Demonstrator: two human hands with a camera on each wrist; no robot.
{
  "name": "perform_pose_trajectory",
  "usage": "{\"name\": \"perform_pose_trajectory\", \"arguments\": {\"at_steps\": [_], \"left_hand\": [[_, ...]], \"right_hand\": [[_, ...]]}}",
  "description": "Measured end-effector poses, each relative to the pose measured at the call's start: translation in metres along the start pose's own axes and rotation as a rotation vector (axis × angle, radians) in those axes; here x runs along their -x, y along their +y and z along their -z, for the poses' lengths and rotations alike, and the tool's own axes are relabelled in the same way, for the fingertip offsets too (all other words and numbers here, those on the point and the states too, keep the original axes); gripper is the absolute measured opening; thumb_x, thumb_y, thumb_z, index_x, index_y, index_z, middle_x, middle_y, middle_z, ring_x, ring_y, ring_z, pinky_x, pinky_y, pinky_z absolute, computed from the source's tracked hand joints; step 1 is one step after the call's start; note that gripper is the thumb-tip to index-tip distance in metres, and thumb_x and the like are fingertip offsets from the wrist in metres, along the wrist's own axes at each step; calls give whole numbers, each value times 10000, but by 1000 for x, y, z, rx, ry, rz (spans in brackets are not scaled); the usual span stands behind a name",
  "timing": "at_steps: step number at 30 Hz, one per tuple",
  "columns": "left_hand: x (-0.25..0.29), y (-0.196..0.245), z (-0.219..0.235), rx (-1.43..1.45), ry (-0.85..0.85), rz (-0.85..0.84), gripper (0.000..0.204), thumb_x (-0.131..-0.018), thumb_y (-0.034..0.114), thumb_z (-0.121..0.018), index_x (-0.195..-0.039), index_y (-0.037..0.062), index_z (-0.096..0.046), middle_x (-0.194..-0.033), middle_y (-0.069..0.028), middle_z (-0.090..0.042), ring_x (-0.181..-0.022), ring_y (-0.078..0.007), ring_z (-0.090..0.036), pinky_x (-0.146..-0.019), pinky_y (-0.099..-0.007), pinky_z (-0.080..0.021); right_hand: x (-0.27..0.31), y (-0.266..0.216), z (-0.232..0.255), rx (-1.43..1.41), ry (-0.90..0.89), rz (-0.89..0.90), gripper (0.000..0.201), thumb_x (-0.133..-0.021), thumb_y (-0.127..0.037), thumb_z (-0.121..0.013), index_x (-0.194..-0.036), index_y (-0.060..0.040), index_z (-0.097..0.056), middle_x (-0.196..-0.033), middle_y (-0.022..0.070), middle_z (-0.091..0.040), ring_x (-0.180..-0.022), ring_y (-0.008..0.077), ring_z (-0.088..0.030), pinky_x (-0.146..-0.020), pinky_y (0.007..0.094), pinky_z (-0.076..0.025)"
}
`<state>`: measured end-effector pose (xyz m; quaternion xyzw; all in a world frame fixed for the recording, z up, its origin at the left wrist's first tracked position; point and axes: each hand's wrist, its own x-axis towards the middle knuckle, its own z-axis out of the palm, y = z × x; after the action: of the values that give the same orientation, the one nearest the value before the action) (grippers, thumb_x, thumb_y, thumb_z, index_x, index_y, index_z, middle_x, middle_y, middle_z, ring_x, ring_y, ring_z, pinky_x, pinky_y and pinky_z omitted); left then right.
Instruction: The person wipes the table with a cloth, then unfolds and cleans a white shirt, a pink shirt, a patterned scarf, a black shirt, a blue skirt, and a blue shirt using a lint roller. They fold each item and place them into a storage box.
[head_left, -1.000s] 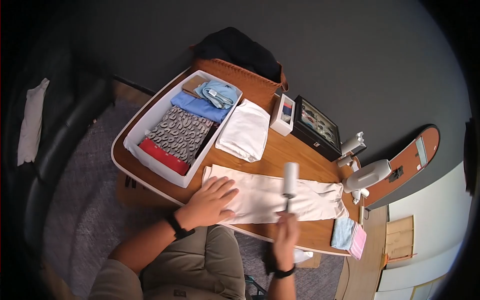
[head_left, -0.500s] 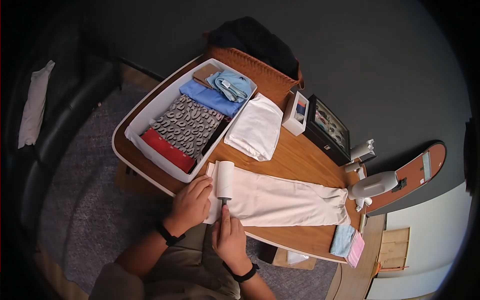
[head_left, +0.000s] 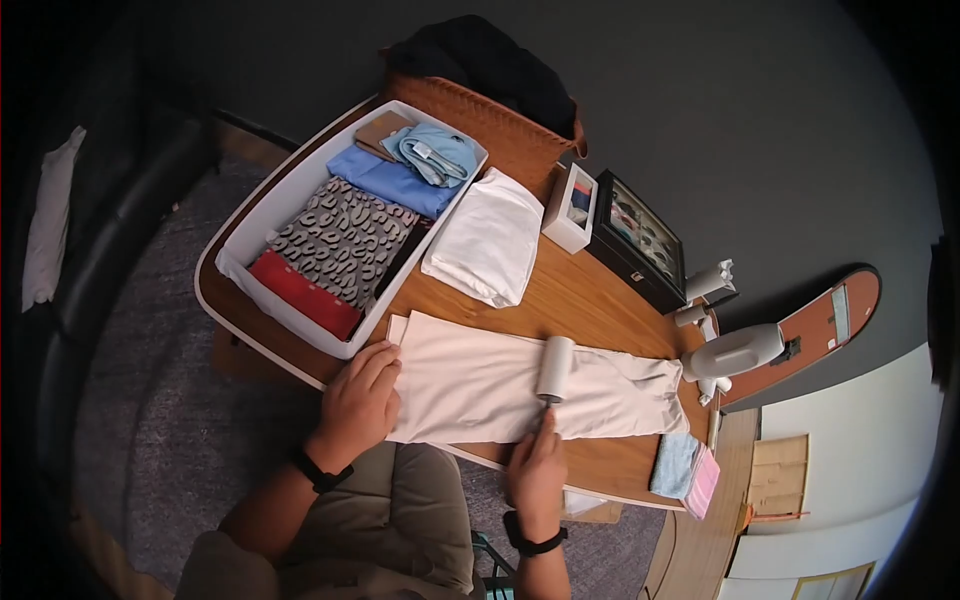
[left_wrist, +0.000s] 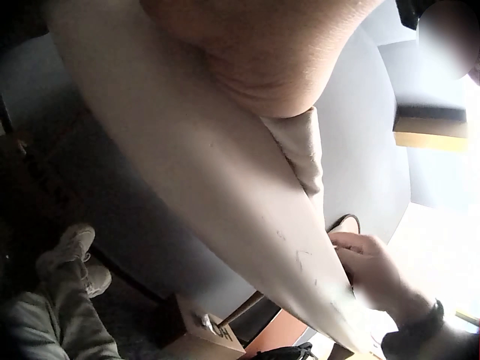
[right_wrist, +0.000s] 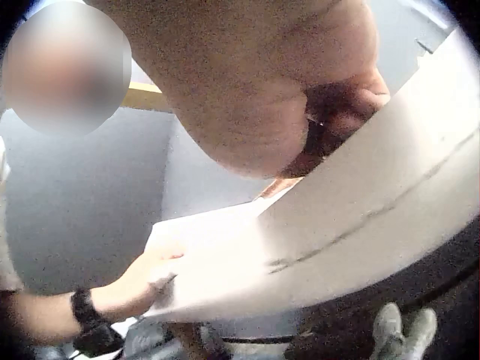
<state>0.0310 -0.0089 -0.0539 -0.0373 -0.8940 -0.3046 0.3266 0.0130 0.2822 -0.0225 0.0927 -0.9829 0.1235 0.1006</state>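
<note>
Cream trousers (head_left: 465, 375), folded lengthwise, lie along the front of the wooden table (head_left: 590, 300). My right hand (head_left: 538, 485) holds a lint roller (head_left: 555, 370) by its handle, index finger stretched along it. The roller's white cylinder is over the right half of the trousers. At their left end my left hand (head_left: 357, 400) pinches the edge with bent fingers. The right wrist view also shows the left hand (right_wrist: 142, 283) at the end of the pale cloth. In the left wrist view, my right hand (left_wrist: 371, 270) appears beyond the table's edge.
A white box (head_left: 240, 265) of folded clothes stands at the left, beside a folded white garment (head_left: 485, 235). Behind are a brown basket (head_left: 470, 110) and a black display case (head_left: 635, 240). A grey bottle (head_left: 735, 352) and small folded cloths (head_left: 675, 465) are at the right.
My left hand has shifted from lying flat on the trousers to their left edge. The lint roller came down onto the left end, then moved right along the cloth.
</note>
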Motion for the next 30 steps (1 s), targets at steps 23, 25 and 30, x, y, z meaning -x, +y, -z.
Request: {"name": "perform_pose_trajectory", "arguments": {"at_steps": [23,25,30], "left_hand": [[8,0,-1,-49,-49,-11,266,-881,54,-650,-1132,-9,-714,-1338,-126,-686,-1343,-318,-613,-1104,-446,-529],[7,-2,1,-49,-60,-5,262,-882,52,-650,-1128,-9,-713,-1337,-127,-686,-1346,-319,-611,-1105,-447,-529],[5,2,-3,-1,-18,12,244,-877,-16,-644,-1114,-22,-701,-1284,-147,-709,-1279,-357,-655,-1075,-457,-548]], "right_hand": [[82,-80,-1,-285,-117,458,886,-877,-54,-720,-1655,101,-324,-891,175,-570,-746,356,-613,-659,460,-547],[92,-86,-16,-300,-115,480,885,-876,-63,-720,-1650,110,-327,-898,177,-570,-748,355,-615,-662,464,-549],[84,-67,-5,-176,-116,359,829,-901,-91,-713,-1622,127,-369,-887,179,-577,-718,350,-615,-639,457,-553]]}}
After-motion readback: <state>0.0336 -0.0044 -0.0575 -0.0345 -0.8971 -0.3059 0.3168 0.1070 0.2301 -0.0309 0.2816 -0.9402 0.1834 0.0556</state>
